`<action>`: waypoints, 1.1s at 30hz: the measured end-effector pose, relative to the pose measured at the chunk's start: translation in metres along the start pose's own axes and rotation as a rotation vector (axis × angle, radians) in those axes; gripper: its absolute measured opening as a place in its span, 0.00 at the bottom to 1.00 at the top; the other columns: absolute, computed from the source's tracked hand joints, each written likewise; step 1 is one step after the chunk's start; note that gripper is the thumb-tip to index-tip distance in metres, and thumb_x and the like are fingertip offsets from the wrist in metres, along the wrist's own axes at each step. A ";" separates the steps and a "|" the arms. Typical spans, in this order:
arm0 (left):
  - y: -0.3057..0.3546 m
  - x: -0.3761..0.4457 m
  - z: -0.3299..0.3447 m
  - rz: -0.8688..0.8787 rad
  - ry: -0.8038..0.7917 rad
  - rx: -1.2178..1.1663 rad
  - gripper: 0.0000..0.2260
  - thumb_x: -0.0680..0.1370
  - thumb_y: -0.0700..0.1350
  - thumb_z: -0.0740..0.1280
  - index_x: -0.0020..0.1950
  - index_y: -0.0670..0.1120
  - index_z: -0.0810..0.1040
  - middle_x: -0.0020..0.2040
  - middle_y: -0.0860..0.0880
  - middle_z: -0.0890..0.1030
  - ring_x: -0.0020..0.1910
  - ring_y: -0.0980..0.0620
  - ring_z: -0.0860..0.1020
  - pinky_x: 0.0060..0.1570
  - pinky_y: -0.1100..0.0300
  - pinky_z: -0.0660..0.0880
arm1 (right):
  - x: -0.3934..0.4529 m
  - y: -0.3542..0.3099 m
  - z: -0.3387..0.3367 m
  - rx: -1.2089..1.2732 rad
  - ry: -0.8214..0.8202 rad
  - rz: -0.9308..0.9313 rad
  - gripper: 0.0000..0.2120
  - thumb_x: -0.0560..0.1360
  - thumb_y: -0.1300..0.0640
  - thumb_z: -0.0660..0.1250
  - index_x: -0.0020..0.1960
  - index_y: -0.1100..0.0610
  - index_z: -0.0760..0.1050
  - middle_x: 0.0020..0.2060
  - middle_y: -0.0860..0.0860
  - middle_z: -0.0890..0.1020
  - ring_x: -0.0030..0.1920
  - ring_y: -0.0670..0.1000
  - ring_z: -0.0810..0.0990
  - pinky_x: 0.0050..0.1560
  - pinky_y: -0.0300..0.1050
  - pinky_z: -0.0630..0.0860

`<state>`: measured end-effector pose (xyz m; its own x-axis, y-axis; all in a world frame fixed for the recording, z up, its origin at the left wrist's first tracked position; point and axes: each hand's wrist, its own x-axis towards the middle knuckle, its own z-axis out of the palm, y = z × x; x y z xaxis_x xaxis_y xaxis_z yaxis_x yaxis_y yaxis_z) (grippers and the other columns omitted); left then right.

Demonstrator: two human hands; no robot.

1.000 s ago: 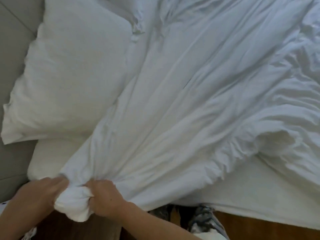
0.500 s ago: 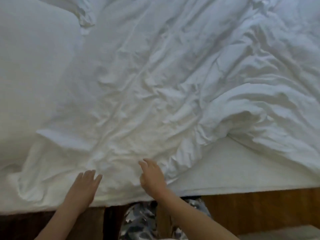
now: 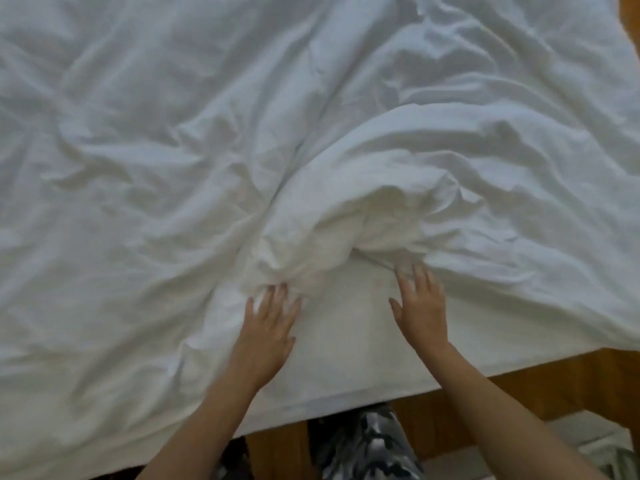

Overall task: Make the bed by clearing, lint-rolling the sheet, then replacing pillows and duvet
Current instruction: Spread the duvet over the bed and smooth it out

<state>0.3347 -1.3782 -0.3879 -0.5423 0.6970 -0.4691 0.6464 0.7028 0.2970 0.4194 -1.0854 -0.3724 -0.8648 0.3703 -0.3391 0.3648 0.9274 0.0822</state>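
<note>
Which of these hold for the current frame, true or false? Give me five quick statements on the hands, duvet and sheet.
1. Both hands lie flat with fingers spread. True: left hand and right hand are open.
2. The right hand grips a lint roller. False: it holds nothing; no roller is in view.
3. The duvet is bunched into a hump just beyond the hands. True.
4. The duvet covers the bed right down to the near edge. False: a strip of bare sheet shows between the hands.
5. A pillow lies on top of the duvet. False: none is visible.
</note>
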 end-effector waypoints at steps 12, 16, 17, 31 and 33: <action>-0.001 0.075 0.065 -0.347 0.493 0.060 0.25 0.76 0.53 0.59 0.64 0.34 0.72 0.58 0.33 0.75 0.53 0.34 0.75 0.48 0.42 0.72 | 0.134 0.085 0.079 0.138 0.488 -0.225 0.15 0.65 0.61 0.64 0.49 0.65 0.75 0.42 0.64 0.79 0.42 0.64 0.78 0.46 0.52 0.73; -0.009 0.076 0.048 -0.390 0.559 -0.028 0.14 0.74 0.42 0.59 0.53 0.34 0.76 0.43 0.33 0.76 0.40 0.34 0.76 0.38 0.43 0.73 | 0.140 0.088 0.058 0.226 0.338 -0.195 0.08 0.66 0.68 0.69 0.45 0.67 0.77 0.36 0.65 0.80 0.35 0.65 0.80 0.33 0.53 0.76; -0.009 0.072 0.043 -0.393 0.539 -0.044 0.14 0.73 0.41 0.60 0.52 0.35 0.76 0.42 0.34 0.77 0.39 0.33 0.77 0.37 0.43 0.73 | 0.134 0.086 0.053 0.252 0.275 -0.164 0.07 0.69 0.65 0.68 0.46 0.67 0.77 0.37 0.66 0.81 0.35 0.66 0.80 0.33 0.54 0.76; 0.099 -0.111 0.095 -0.016 0.112 -0.110 0.18 0.70 0.48 0.60 0.59 0.46 0.72 0.50 0.43 0.77 0.46 0.43 0.77 0.47 0.54 0.67 | -0.141 0.267 0.085 0.058 -0.367 -0.557 0.20 0.61 0.43 0.65 0.52 0.47 0.67 0.37 0.45 0.80 0.33 0.47 0.81 0.31 0.36 0.75; 0.108 -0.093 0.110 -0.117 -0.050 -0.122 0.27 0.61 0.48 0.59 0.59 0.47 0.71 0.50 0.45 0.71 0.41 0.39 0.80 0.45 0.52 0.65 | -0.136 0.260 0.101 0.004 -0.345 -0.575 0.22 0.64 0.39 0.64 0.53 0.48 0.67 0.41 0.45 0.79 0.38 0.47 0.80 0.40 0.38 0.78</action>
<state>0.5140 -1.3832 -0.4038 -0.5806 0.6040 -0.5459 0.5092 0.7926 0.3354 0.6665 -0.8995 -0.4002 -0.7624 -0.2216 -0.6079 -0.1194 0.9716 -0.2044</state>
